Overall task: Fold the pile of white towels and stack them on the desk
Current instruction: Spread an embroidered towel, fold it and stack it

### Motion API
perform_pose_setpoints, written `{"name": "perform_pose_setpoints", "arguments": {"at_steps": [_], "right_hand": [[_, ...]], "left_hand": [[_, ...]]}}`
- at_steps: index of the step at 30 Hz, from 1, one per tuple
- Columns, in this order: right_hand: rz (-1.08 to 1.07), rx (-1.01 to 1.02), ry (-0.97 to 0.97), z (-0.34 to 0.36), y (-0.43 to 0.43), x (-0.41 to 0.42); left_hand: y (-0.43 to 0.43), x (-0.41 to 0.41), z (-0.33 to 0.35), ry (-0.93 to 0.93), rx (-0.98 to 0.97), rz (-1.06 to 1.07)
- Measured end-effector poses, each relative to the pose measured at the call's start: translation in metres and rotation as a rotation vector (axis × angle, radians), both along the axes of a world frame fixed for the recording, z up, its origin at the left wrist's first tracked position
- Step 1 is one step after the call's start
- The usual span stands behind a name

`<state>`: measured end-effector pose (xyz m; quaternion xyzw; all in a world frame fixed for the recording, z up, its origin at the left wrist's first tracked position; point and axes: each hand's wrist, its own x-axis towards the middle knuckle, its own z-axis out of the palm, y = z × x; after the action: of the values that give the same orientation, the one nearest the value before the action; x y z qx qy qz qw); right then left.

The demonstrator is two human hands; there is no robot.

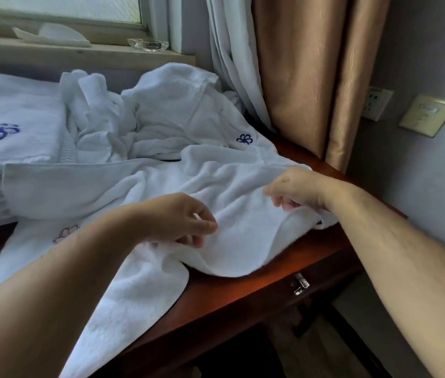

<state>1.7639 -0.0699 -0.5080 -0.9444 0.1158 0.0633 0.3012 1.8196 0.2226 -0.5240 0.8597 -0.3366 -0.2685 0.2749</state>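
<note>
1. The towel (232, 192) lies half spread on the desk (243, 301), near the front edge. One end hangs off the front.
2. L hand (177, 219): grip is narrow. Thumb + fingers pinch a bit of the towel's near edge.
3. R hand (294, 189): fingers curl down on the towel's right edge, by the side of the desk. Looks like a pinch too, but the fingertips are partly hidden.
4. Why 2 hands apart? I think it's to pull the cloth flat + straight, so the fold comes out neat.
5. The folded stack (11, 118) sits at the back left of the desk w/ a blue flower mark on top. It's out of the way, so there's room to fold in front.
6. The messy pile (134, 115) is in the back middle, touching the stack + the towel. Lots left to fold, so the job is prob. partway done.
7. Watch out: the hanging end could drag the towel off the desk.
</note>
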Motion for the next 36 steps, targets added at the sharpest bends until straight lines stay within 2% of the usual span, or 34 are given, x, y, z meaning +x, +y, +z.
{"name": "perform_pose_setpoints", "arguments": {"at_steps": [1, 3, 5, 6, 7, 9, 11, 14, 16, 18, 19, 21, 22, 24, 26, 29, 30, 31, 33, 36], "right_hand": [[-0.019, -0.004, -0.006, 0.001, 0.001, 0.0], [-0.112, -0.07, -0.2, -0.001, 0.004, 0.005], [-0.145, -0.125, -0.312, -0.01, 0.013, 0.01], [-0.122, -0.101, -0.299, -0.016, 0.019, 0.014], [-0.101, -0.094, -0.236, -0.023, 0.024, 0.017], [-0.112, -0.242, -0.052, -0.036, 0.027, 0.026], [-0.262, -0.421, 0.093, -0.041, 0.018, 0.036], [-0.52, -0.511, 0.261, -0.039, -0.008, 0.049], [-0.615, -0.545, 0.295, -0.034, -0.02, 0.056], [-0.571, -0.665, 0.156, -0.033, -0.023, 0.065], [-0.502, -0.695, 0.014, -0.034, -0.022, 0.07], [-0.3, -0.608, -0.244, -0.038, -0.01, 0.08], [-0.212, -0.538, -0.287, -0.04, -0.002, 0.085], [-0.153, -0.441, -0.206, -0.044, 0.004, 0.097], [-0.234, -0.436, -0.056, -0.047, -0.003, 0.109], [-0.409, -0.464, 0.103, -0.044, -0.018, 0.118], [-0.423, -0.48, 0.132, -0.043, -0.02, 0.122], [-0.433, -0.492, 0.14, -0.043, -0.021, 0.126], [-0.467, -0.478, 0.044, -0.043, -0.019, 0.135], [-0.586, -0.284, -0.319, -0.048, -0.019, 0.148]], "left_hand": [[-0.001, 0.002, 0.001, -0.02, -0.098, 0.021], [-0.007, 0.006, 0.001, -0.178, -0.262, 0.121], [-0.015, 0.01, -0.003, -0.484, -0.158, 0.147], [-0.02, 0.013, -0.009, -0.607, -0.05, 0.12], [-0.025, 0.014, -0.016, -0.652, 0.061, 0.091], [-0.035, 0.016, -0.023, -0.601, 0.197, 0.06], [-0.045, 0.02, -0.027, -0.546, 0.225, 0.033], [-0.057, 0.029, -0.022, -0.444, 0.116, -0.033], [-0.062, 0.04, -0.016, -0.376, -0.076, -0.035], [-0.07, 0.051, -0.014, -0.413, -0.167, -0.028], [-0.074, 0.054, -0.017, -0.451, -0.136, -0.053], [-0.086, 0.056, -0.028, -0.522, 0.0, -0.131], [-0.092, 0.054, -0.036, -0.549, 0.079, -0.15], [-0.103, 0.052, -0.048, -0.574, 0.142, -0.142], [-0.105, 0.055, -0.051, -0.512, 0.038, -0.113], [-0.092, 0.069, -0.042, -0.216, -0.303, -0.012], [-0.088, 0.075, -0.04, -0.161, -0.357, 0.018], [-0.086, 0.08, -0.038, -0.163, -0.363, 0.04], [-0.087, 0.092, -0.037, -0.3, -0.294, 0.096], [-0.092, 0.111, -0.038, -0.602, -0.139, 0.217]]}}
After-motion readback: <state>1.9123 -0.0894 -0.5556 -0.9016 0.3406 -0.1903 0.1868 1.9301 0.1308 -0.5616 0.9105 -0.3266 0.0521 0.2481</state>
